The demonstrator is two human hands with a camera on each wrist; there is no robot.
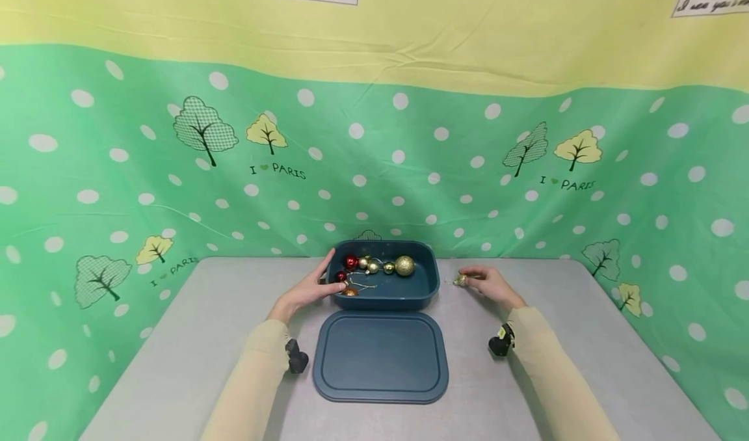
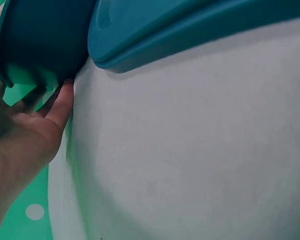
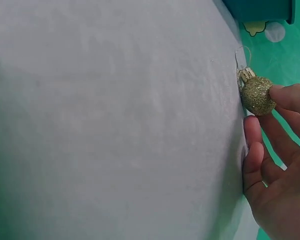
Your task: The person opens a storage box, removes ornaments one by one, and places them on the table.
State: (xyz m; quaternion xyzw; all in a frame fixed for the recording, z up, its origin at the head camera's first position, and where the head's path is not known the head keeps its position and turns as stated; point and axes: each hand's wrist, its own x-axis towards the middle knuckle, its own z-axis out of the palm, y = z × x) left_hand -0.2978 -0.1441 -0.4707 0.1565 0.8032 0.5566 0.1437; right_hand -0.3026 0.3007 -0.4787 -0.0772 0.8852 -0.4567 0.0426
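A dark blue rectangular box stands at the back of the table with baubles inside. My left hand holds its left end, thumb over the rim and fingers along the outer wall. To the right of the box, my right hand pinches a small gold glitter bauble between thumb and fingertips. That bauble has a gold cap and a thin hanging loop, and it is low over the table. In the box are a large gold glitter bauble, a red bauble, an orange one and several small gold ones.
The matching blue lid lies flat on the grey table in front of the box. A green and yellow patterned cloth hangs behind and along both sides. Black cameras sit on both wrists.
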